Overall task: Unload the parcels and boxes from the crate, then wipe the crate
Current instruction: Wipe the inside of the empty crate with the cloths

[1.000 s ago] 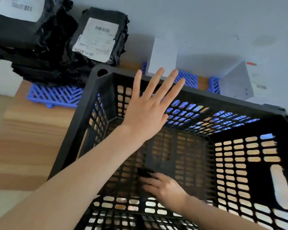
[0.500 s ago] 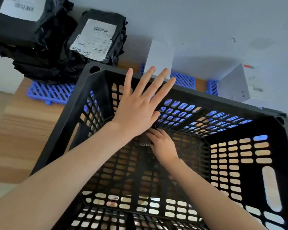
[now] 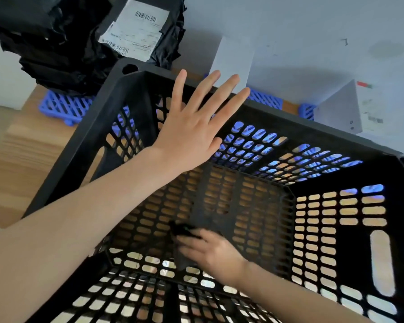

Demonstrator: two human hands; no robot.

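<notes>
Left grip (image 3: 191, 134) is spread wide, fingers apart, with the crate (image 3: 107, 127) rim under it. Right grip (image 3: 211, 251) presses flat on the dark cloth (image 3: 182, 257) under its fingers

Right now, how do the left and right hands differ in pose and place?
The left hand is up at the far wall of the crate, fingers straight and spread, holding nothing. The right hand is low on the crate floor, on a dark cloth; blur hides its grip. Both are bare and at the same crate.
</notes>
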